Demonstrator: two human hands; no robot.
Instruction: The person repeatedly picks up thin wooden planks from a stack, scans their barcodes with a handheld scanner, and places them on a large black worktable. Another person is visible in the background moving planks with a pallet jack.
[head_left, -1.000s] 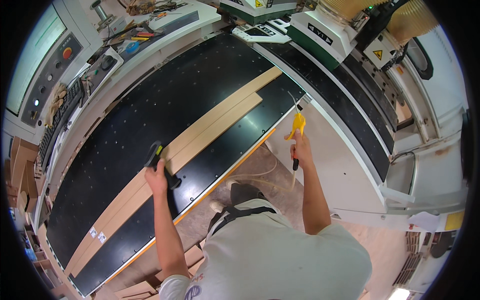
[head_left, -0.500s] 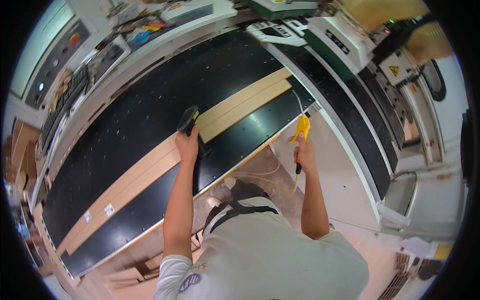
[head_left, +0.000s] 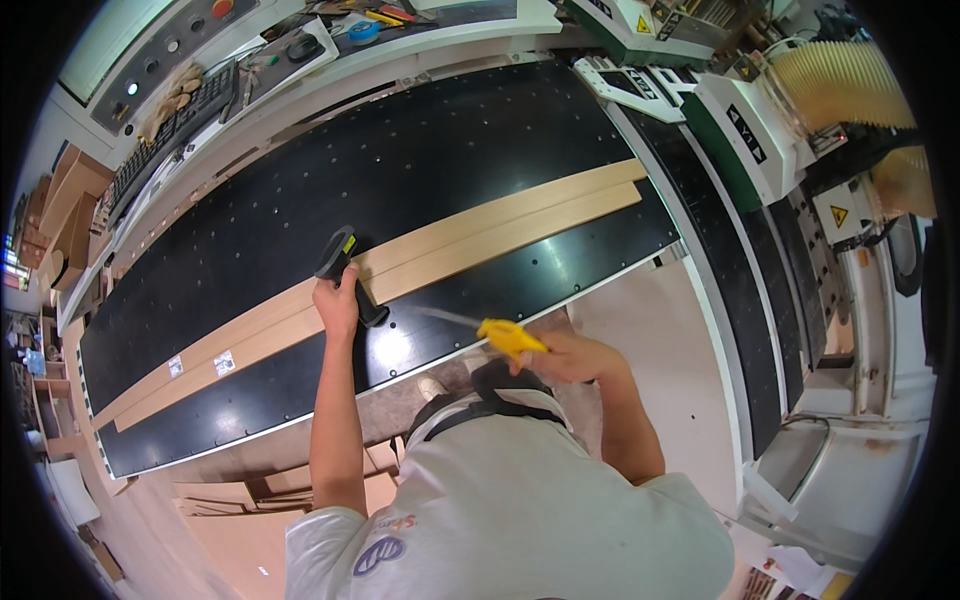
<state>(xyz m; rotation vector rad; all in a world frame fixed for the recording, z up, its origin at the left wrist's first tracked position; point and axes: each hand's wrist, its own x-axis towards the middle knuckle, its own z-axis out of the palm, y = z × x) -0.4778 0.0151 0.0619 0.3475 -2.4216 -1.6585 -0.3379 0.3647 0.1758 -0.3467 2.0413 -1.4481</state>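
Two long, narrow wooden boards [head_left: 480, 226] lie side by side on the black machine table [head_left: 260, 240]. Near their left end are two small white labels [head_left: 223, 362]. My left hand [head_left: 337, 302] is closed around a black handheld scanner [head_left: 338, 252], over the boards left of their middle. The scanner's lower end reaches past the boards' near edge. A yellow air blow gun [head_left: 508, 337] is gripped in my right hand [head_left: 572, 358] by the table's front edge. Its thin nozzle points left over the table, slightly blurred.
A control panel [head_left: 150, 65], keyboard [head_left: 175, 130] and tool-strewn shelf [head_left: 460, 25] line the far side. White-and-green machine heads [head_left: 740, 130] and a ribbed hose [head_left: 840, 85] stand at right. Brown panels [head_left: 250, 500] are stacked below the table at left.
My right hand has swung left with the blow gun, whose nozzle turned from pointing away to pointing left. My left hand has shifted toward the labels with the scanner. The view has turned.
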